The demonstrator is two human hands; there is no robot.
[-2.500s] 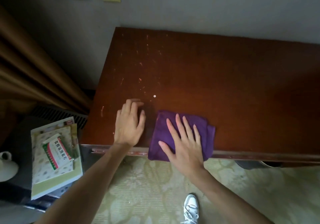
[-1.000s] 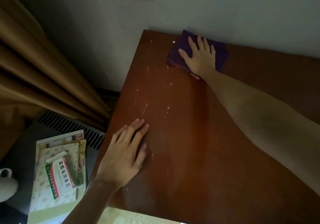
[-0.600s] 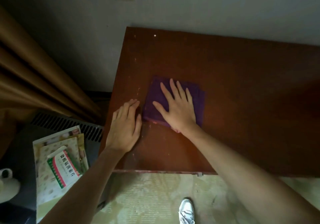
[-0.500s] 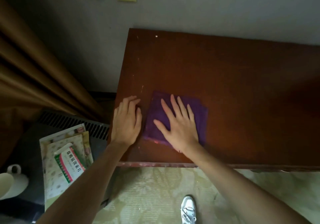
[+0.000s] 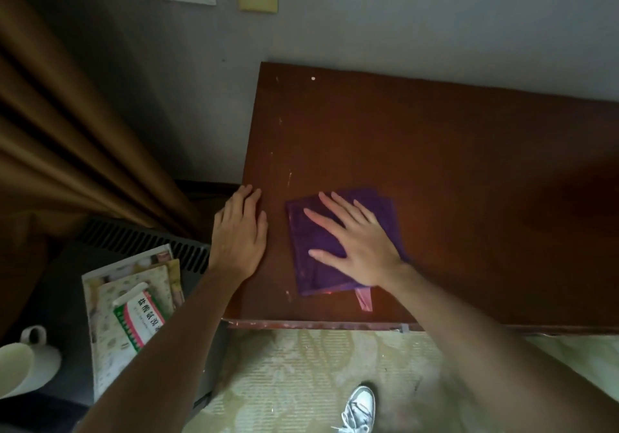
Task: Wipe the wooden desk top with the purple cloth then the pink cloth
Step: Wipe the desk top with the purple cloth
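Sliding nearer the front edge, purple cloth (image 5: 338, 241) under flat right hand (image 5: 355, 241), fingers spread

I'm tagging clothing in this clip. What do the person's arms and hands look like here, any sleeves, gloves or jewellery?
Both forearms are bare as far as the frame shows: no sleeves in view. The left hand and right hand wear no gloves, and no rings, watch or bracelet show.

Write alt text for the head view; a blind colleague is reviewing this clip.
A right hand presses flat on a folded purple cloth near the front left corner of a wooden desk, while the left hand rests flat on the desk's left edge. A pink strip pokes out under the cloth.
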